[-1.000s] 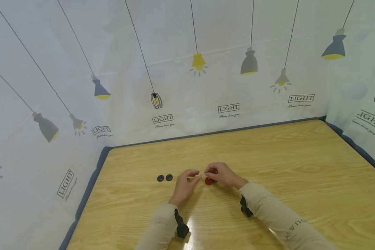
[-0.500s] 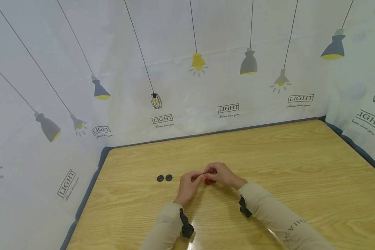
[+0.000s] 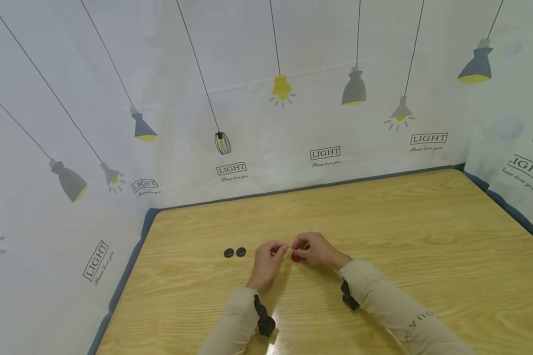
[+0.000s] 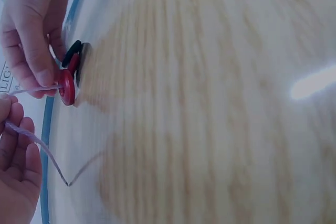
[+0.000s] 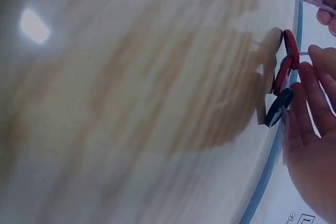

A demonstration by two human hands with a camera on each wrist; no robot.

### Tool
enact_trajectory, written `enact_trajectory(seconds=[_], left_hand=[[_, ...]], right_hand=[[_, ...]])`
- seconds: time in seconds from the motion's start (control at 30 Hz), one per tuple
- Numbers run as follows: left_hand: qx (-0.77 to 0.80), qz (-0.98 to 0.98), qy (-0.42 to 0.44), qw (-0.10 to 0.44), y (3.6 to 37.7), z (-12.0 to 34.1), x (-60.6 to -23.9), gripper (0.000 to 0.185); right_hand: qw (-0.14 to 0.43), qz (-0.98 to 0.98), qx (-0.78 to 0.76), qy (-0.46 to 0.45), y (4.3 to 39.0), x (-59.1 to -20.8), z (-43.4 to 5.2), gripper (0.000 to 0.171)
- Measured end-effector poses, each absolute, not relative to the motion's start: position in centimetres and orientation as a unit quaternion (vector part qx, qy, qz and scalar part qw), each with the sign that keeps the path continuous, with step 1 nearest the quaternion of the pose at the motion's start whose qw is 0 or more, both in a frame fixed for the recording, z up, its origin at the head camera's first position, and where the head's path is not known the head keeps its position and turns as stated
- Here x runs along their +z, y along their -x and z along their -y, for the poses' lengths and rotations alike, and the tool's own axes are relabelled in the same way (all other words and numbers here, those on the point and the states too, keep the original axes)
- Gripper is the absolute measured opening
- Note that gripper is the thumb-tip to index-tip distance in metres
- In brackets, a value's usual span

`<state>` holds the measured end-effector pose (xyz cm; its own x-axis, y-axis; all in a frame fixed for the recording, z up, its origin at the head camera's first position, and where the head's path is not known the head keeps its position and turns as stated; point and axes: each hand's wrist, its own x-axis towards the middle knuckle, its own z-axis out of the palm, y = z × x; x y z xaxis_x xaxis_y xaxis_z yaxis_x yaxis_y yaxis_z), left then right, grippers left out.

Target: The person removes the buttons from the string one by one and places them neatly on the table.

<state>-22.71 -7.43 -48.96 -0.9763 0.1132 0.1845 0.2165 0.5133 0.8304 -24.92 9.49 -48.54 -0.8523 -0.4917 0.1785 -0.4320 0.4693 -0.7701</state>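
Left hand (image 3: 266,259) pinches the thread (image 4: 37,140); right hand (image 3: 313,249) (at 3 o'clock) grips red button (image 4: 66,87) on the counter (image 3: 404,231), dark buttons (image 3: 234,252) at 9 o'clock

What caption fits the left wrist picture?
Left hand holds a pale string threaded into a red button held by right hand.

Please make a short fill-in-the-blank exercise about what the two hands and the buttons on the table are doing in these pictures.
1. The right hand holds a ____ button on a thread.
2. The left hand pinches the ____.
3. Two dark buttons lie on the wooden table to the ____ of the hands.
4. Those buttons number ____.

Missing words: red; thread; left; two
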Motion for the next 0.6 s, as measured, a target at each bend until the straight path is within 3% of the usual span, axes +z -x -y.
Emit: enact_trajectory(seconds=[0.6], left_hand=[[-0.534,0.839,0.102,-0.026,22.3,8.5,-48.8,0.021]], right_hand=[[0.025,-0.867,-0.419,0.267,24.8,-48.9,-9.3,0.005]])
